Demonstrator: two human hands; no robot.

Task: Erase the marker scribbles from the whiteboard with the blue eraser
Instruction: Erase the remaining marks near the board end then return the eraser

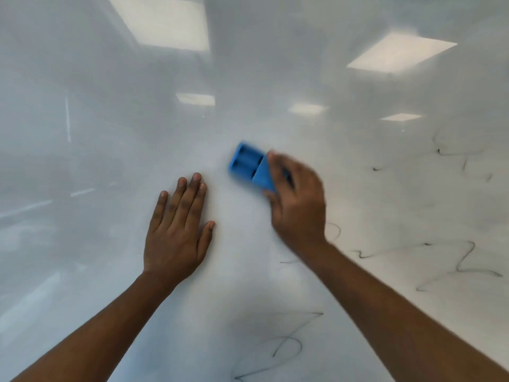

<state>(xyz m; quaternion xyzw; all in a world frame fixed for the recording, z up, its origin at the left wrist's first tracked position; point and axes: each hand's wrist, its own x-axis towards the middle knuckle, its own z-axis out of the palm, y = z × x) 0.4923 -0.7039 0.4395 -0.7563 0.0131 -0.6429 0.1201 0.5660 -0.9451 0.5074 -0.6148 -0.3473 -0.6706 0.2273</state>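
Centrally, the right hand [296, 201] is gripping the blue eraser [252, 168], fingers curled round its motion-blurred, ribbed plastic body against the whiteboard [110, 133]. Left of the eraser, the left hand [177, 230] is pressing flat, fingers together. Black scribbles [465, 260], illegible, are lying right of and below the eraser.

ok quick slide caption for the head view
Right hand wipes the blue eraser across the whiteboard, left hand flat, scribbles remaining.

Head view, single camera, close on the whiteboard [248, 78].
Looks forward and down along both forearms; board fills the frame; left hand [176, 230] and right hand [297, 199] near centre.
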